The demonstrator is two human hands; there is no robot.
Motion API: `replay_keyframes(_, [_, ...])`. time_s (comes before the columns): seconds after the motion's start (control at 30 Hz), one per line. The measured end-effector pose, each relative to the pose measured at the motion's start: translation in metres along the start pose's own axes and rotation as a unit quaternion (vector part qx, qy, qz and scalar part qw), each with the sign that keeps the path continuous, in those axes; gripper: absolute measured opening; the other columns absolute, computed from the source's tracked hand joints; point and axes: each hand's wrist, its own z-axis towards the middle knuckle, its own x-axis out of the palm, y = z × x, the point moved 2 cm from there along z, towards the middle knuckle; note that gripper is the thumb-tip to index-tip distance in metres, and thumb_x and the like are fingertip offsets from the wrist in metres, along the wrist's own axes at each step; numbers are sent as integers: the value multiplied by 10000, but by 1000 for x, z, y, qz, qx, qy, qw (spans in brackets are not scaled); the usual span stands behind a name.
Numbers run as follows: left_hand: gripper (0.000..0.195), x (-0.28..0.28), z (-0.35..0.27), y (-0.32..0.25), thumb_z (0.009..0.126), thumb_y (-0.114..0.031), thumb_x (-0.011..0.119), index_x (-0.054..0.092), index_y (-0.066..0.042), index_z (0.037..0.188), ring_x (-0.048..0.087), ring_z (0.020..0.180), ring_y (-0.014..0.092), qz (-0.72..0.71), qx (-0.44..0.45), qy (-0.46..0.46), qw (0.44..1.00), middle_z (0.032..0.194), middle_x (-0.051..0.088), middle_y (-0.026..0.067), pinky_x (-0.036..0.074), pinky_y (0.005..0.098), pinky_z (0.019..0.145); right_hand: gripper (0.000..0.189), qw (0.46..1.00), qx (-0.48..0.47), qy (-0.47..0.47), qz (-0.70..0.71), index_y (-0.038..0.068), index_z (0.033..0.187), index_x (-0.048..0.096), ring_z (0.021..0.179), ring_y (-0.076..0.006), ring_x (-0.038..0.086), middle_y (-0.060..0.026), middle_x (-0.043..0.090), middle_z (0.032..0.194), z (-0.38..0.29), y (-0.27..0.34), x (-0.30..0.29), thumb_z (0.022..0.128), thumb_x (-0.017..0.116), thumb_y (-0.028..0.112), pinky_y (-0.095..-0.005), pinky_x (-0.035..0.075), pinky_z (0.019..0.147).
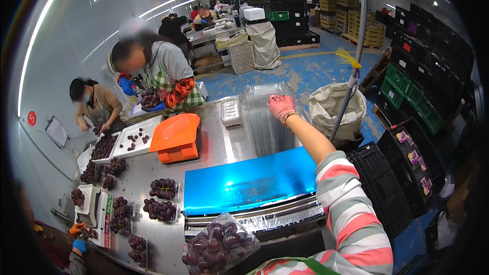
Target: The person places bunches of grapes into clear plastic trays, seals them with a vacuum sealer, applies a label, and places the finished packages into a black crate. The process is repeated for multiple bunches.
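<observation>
My right hand [282, 107], in a pink knitted glove, reaches out to the upper right part of a tall stack of clear plastic trays [263, 122]. Its fingers curl away from me and are mostly hidden, so a grip on a tray cannot be made out. My left hand is out of view. Close in front of me, dark grapes in a clear film-covered pack [221, 242] rest at the near edge of a film-wrapping machine. A shiny blue plate [250, 181] covers the top of that machine.
On the steel table [217, 149] are an orange scale [175, 137], a white foam tray [230, 110] and unwrapped grape packs [162, 189]. Co-workers handle grapes along the left. A metal pole [349, 76], a cloth sack [336, 103] and black crates [386, 187] stand to the right.
</observation>
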Motion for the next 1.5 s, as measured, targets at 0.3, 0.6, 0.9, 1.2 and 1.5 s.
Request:
replay_keyframes(0.3, [754, -8, -21, -9, 886, -622, 257, 327, -36, 1354, 387, 1226, 342, 14, 25, 18, 999, 1379, 363, 154, 287, 489, 1039, 257, 931, -123, -231, 256, 62, 982, 486, 825, -331, 616, -160, 630, 872, -72, 33, -122, 882, 471, 299, -414, 470, 662])
replay_keyframes(0.6, [747, -16, -44, -22, 886, -618, 268, 343, -32, 1344, 402, 1213, 346, 50, 51, 47, 996, 1367, 379, 154, 298, 493, 1032, 358, 792, -599, -6, -121, -2, 1099, 432, 595, -164, 543, -77, 504, 731, -405, 55, -45, 784, 460, 165, -266, 427, 465])
replay_keyframes(0.9, [741, -19, -93, 2, 887, -613, 279, 358, -27, 1334, 417, 1201, 349, 74, 11, 52, 996, 1355, 396, 154, 308, 497, 1026, 438, 822, -533, 201, 6, 146, 1218, 452, 634, -248, 601, -83, 566, 771, -514, 43, -5, 830, 428, 346, -384, 465, 479])
replay_keyframes(1.2, [749, 16, -65, 41, 888, -617, 270, 352, -25, 1339, 443, 1178, 363, 79, -142, 125, 979, 1342, 409, 166, 349, 483, 1003, 628, 474, 80, 294, 826, 63, 1364, 301, 1176, -162, 423, -76, 405, 1327, -450, 17, -73, 935, 337, 521, -327, 355, 982])
replay_keyframes(1.5, [305, 5, -33, 26, 953, -310, 441, 583, -47, 1016, 537, 796, 81, 585, 46, -35, 809, 924, 600, 5, 457, 250, 739, 507, 578, 166, 174, 780, 76, 1322, 374, 1163, -155, 453, -37, 438, 1301, -473, -3, -34, 961, 357, 431, -327, 352, 997])
